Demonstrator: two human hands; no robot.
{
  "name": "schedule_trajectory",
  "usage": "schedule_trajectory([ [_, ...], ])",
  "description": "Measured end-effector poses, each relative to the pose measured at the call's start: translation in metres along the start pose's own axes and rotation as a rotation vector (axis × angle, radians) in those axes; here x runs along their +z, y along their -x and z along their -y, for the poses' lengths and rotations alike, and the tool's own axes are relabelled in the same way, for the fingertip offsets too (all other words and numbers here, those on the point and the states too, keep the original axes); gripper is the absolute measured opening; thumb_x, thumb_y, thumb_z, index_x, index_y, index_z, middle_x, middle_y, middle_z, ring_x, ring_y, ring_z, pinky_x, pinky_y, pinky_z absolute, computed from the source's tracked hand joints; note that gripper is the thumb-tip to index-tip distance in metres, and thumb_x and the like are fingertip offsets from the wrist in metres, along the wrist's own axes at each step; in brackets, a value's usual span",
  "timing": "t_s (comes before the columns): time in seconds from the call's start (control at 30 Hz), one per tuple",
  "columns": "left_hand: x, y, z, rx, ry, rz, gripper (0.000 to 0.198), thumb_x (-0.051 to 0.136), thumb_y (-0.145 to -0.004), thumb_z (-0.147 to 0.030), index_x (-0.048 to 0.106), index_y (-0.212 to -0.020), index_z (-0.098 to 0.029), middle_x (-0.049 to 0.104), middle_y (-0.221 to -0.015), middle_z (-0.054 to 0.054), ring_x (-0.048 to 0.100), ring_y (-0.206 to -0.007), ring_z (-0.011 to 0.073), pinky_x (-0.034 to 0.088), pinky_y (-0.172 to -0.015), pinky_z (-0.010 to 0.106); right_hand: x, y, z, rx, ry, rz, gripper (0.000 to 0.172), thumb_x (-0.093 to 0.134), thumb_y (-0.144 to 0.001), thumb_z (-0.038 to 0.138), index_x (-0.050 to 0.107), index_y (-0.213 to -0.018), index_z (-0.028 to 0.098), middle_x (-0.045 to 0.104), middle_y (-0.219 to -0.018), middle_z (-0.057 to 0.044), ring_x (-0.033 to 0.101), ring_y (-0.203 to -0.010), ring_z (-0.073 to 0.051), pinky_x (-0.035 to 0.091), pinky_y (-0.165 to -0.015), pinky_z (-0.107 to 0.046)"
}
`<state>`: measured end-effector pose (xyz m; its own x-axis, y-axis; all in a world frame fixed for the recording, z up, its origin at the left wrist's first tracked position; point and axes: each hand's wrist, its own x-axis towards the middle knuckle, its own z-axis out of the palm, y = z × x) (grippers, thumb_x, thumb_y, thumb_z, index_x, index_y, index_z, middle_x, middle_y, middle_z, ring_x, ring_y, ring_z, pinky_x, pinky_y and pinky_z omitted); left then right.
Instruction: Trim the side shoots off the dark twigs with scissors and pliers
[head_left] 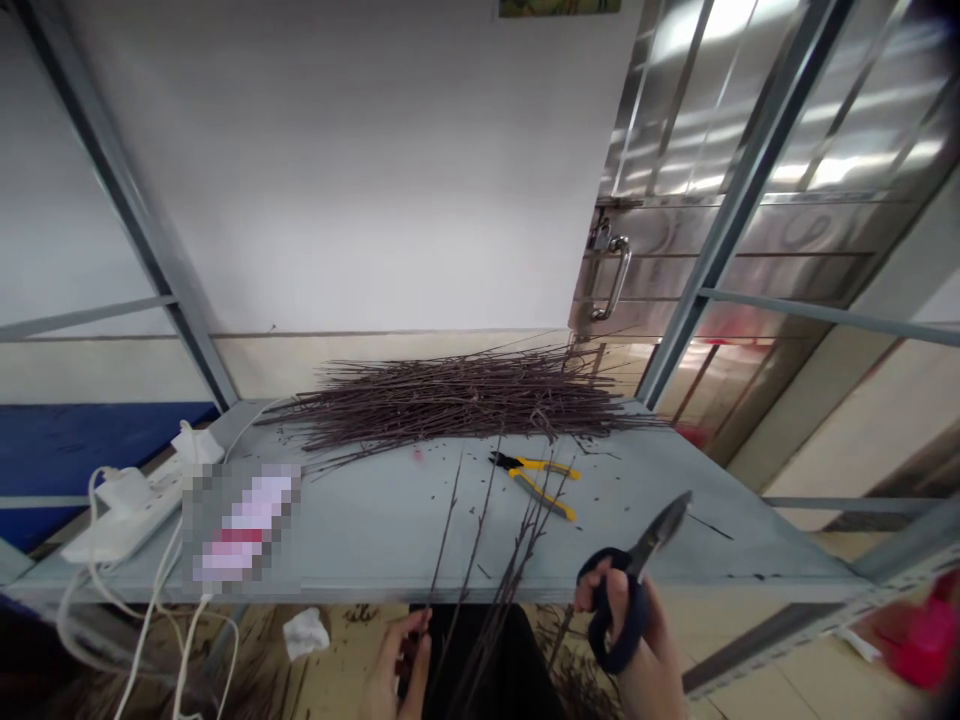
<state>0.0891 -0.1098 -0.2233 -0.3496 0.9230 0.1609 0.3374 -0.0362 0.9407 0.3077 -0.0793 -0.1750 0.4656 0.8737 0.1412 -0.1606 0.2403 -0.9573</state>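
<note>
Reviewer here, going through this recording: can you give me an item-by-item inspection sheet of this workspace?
Surface: grey metal shelf, scattered with twig bits.
Things: pile of thin bare twigs; twig stems; scissors.
Clutter: yellow-handled pliers; crumpled tissue below the shelf.
Hands: left hand grips the stems; right hand has its fingers around the dark blue handles.
Cables: white power strip, white cords.
Surroundings: steel door, white wall.

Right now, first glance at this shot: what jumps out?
A big heap of thin dark twigs lies along the back of the grey metal shelf, with yellow-handled pliers in front of it. At the bottom edge, the right hand holds dark-handled scissors, and the left hand grips long twigs.
</note>
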Motion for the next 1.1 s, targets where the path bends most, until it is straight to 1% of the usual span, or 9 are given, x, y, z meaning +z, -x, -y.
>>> schedule_trajectory([
  [0.13,-0.004,-0.009,-0.017,0.047,-0.164,0.038,0.028,0.048,-0.084,-0.039,0.066,-0.1,-0.024,0.071,-0.089,0.004,0.066,-0.069,0.0194,0.053,-0.072,0.031,0.001,0.0,-0.008,-0.019,-0.11,0.012,0.035,0.058,-0.08,0.056,0.05,-0.083,0.022,0.052,-0.067,0.003,0.05,-0.06,-0.012,0.043,-0.058,-0.023],
  [0.27,-0.003,-0.017,-0.044,0.06,-0.123,0.049,0.023,0.049,-0.085,-0.033,0.064,-0.101,-0.024,0.07,-0.097,0.006,0.066,-0.076,0.0211,0.051,-0.078,0.033,0.0,-0.001,-0.018,-0.033,-0.118,0.055,0.033,0.056,-0.082,0.056,0.05,-0.088,0.024,0.052,-0.072,0.003,0.051,-0.063,-0.012,0.044,-0.062,-0.023],
  [0.37,-0.001,-0.025,-0.057,0.051,-0.079,0.107,0.023,0.051,-0.086,-0.029,0.063,-0.104,-0.024,0.07,-0.1,0.007,0.066,-0.088,0.0233,0.049,-0.083,0.034,0.001,0.001,-0.022,-0.032,-0.066,0.087,0.032,0.055,-0.083,0.055,0.049,-0.089,0.024,0.053,-0.073,0.002,0.051,-0.065,-0.013,0.043,-0.062,-0.023],
  [0.53,0.009,-0.043,-0.059,0.07,-0.154,0.175,0.026,0.046,-0.087,-0.026,0.061,-0.108,-0.021,0.07,-0.104,0.011,0.065,-0.092,0.0266,0.045,-0.085,0.039,0.004,0.001,-0.028,-0.054,-0.036,0.149,0.029,0.054,-0.084,0.053,0.048,-0.09,0.025,0.054,-0.075,0.001,0.05,-0.065,-0.014,0.042,-0.061,-0.025],
  [0.63,0.015,-0.055,-0.057,0.068,-0.2,0.202,0.029,0.047,-0.085,-0.024,0.061,-0.11,-0.02,0.07,-0.091,0.01,0.066,-0.081,0.0258,0.046,-0.076,0.037,0.005,-0.002,-0.033,-0.086,-0.032,0.186,0.03,0.056,-0.083,0.052,0.048,-0.089,0.024,0.053,-0.075,0.001,0.051,-0.066,-0.014,0.042,-0.062,-0.025],
  [0.77,0.019,-0.071,-0.057,0.051,0.004,0.286,0.029,0.051,-0.082,-0.025,0.06,-0.109,-0.019,0.064,-0.072,0.002,0.06,-0.063,0.0184,0.045,-0.065,0.03,0.006,-0.003,-0.043,-0.104,-0.049,0.187,0.03,0.057,-0.081,0.053,0.047,-0.088,0.026,0.052,-0.074,0.003,0.051,-0.065,-0.014,0.042,-0.063,-0.026],
  [0.9,0.023,-0.082,-0.067,-0.081,0.368,0.389,0.038,0.058,-0.079,-0.041,0.058,-0.107,-0.015,0.061,-0.069,-0.001,0.053,-0.053,0.0124,0.042,-0.051,0.024,0.005,-0.004,-0.053,-0.087,-0.052,0.192,0.031,0.058,-0.08,0.053,0.046,-0.09,0.026,0.053,-0.076,0.002,0.051,-0.066,-0.014,0.042,-0.063,-0.026],
  [1.0,0.026,-0.085,-0.079,-0.189,0.519,0.397,0.048,0.068,-0.07,-0.047,0.06,-0.103,-0.014,0.064,-0.077,0.002,0.045,-0.045,0.0069,0.031,-0.039,0.019,0.004,-0.006,-0.056,-0.068,-0.049,0.219,0.036,0.06,-0.077,0.056,0.046,-0.088,0.025,0.054,-0.076,0.001,0.052,-0.066,-0.014,0.044,-0.062,-0.027],
  [1.1,0.026,-0.081,-0.089,-0.229,0.623,0.33,0.046,0.072,-0.068,-0.046,0.064,-0.101,-0.014,0.062,-0.074,-0.001,0.03,-0.039,0.0014,0.018,-0.036,0.016,0.005,-0.005,-0.054,-0.096,-0.052,0.25,0.038,0.06,-0.076,0.059,0.047,-0.085,0.025,0.053,-0.074,0.001,0.053,-0.064,-0.015,0.045,-0.062,-0.027],
])
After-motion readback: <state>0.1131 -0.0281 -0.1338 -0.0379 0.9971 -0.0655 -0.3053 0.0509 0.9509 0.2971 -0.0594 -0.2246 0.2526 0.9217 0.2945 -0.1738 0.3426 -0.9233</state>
